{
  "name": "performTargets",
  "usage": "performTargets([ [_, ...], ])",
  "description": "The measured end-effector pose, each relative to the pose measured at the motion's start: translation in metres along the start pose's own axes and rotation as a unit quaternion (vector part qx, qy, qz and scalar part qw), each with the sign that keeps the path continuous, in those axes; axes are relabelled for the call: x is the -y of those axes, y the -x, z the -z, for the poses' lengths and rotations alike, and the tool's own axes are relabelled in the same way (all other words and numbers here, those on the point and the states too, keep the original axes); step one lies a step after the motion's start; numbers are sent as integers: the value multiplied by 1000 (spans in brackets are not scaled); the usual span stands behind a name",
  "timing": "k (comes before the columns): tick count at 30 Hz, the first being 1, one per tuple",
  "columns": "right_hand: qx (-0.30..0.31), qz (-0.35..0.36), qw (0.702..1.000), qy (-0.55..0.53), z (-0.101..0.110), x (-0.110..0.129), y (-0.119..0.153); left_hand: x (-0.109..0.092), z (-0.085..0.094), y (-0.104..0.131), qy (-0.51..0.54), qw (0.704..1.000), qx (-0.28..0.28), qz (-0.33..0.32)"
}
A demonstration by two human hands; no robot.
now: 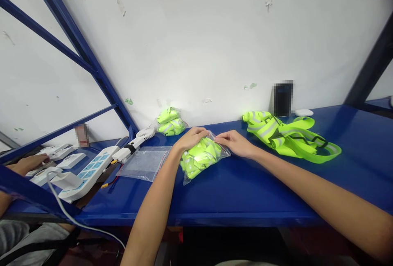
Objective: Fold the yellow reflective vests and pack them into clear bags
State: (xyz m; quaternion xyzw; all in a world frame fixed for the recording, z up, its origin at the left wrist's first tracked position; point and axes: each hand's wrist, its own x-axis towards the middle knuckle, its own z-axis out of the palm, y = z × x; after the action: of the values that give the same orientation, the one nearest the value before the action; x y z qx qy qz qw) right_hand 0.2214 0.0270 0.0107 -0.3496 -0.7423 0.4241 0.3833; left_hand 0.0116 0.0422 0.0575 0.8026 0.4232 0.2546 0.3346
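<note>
A clear plastic zip bag [201, 157] packed with neon-yellow reflective straps lies on the blue table in front of me. My left hand [192, 138] is over the bag's upper left side, fingers bent onto its top edge. At the bag's upper right, near the opening, my right hand [230, 141] pinches the plastic between thumb and fingers. The fingertips of my left hand are partly hidden. To the right lies a loose heap of neon-yellow reflective straps [273, 133] with dark buckles. Left of my left forearm is a flat clear bag [143, 163].
Another filled bag [170, 122] sits against the wall. A small white fan [145, 134], a power strip [92, 172] and a yellow-ended cable [106, 185] are at left. Beyond the blue frame [89, 61], another person's hand [32, 163] touches white boxes [71, 160].
</note>
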Motion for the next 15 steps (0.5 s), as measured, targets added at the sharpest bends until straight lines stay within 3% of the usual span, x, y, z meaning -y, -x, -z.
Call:
performTargets([
  [8, -9, 8, 1000, -16, -2, 3, 0, 8, 2, -4, 102, 995, 6, -20],
  [15, -11, -4, 998, -65, -10, 8, 1, 5, 1, -6, 24, 998, -36, -44],
])
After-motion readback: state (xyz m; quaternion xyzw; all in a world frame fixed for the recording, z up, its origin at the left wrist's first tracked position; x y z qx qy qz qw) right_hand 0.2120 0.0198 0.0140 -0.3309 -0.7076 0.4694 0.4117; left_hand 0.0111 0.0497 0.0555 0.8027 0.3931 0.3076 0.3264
